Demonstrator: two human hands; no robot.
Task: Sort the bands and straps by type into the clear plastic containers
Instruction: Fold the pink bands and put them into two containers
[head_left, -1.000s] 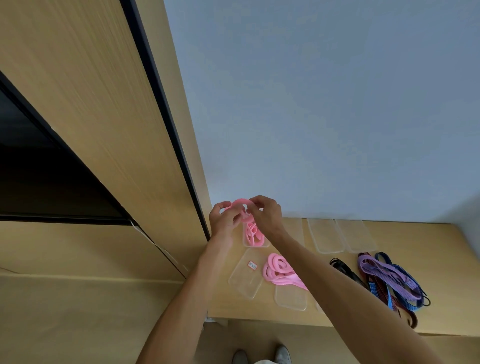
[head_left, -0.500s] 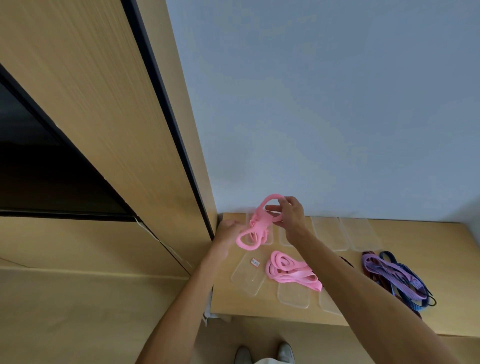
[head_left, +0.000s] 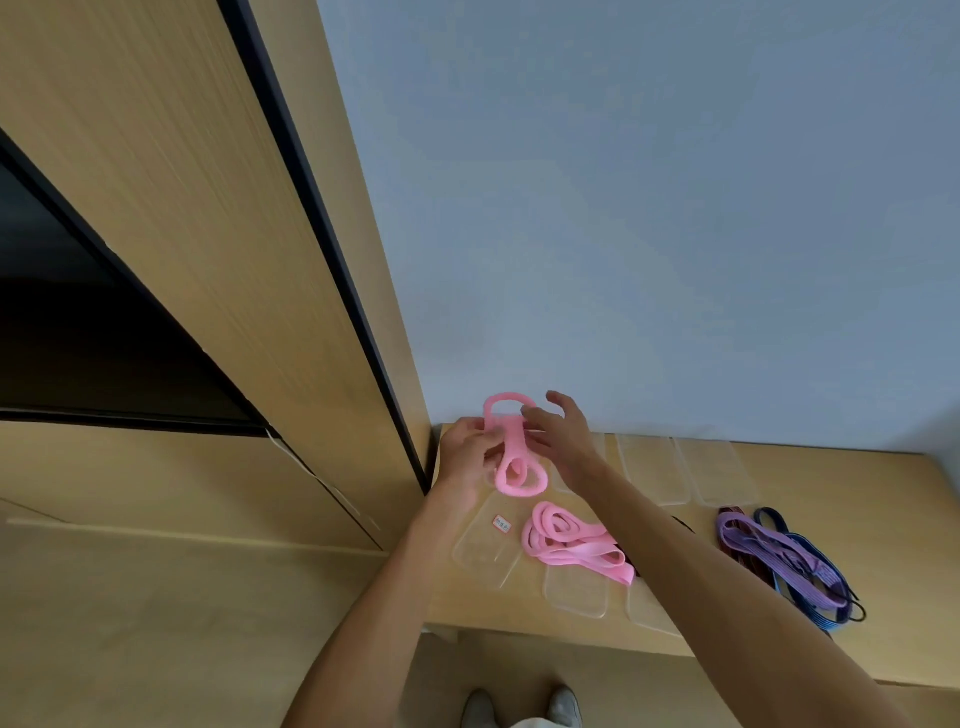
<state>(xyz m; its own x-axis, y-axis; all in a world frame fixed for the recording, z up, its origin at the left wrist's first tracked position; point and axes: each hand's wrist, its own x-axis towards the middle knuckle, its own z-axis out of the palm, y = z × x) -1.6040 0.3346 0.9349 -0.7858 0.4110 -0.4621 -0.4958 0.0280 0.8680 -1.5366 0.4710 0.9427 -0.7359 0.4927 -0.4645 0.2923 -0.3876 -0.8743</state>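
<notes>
A looped pink rubber band (head_left: 514, 457) is held above the light wooden bench (head_left: 857, 519), pinched by the left hand (head_left: 470, 460); the right hand (head_left: 563, 441) touches it, fingers loosely extended. Clear plastic containers (head_left: 654, 467) lie beneath.

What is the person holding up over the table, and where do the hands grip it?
A folded pink elastic band, pinched at its middle by the left hand; the right hand touches its upper part.
</notes>
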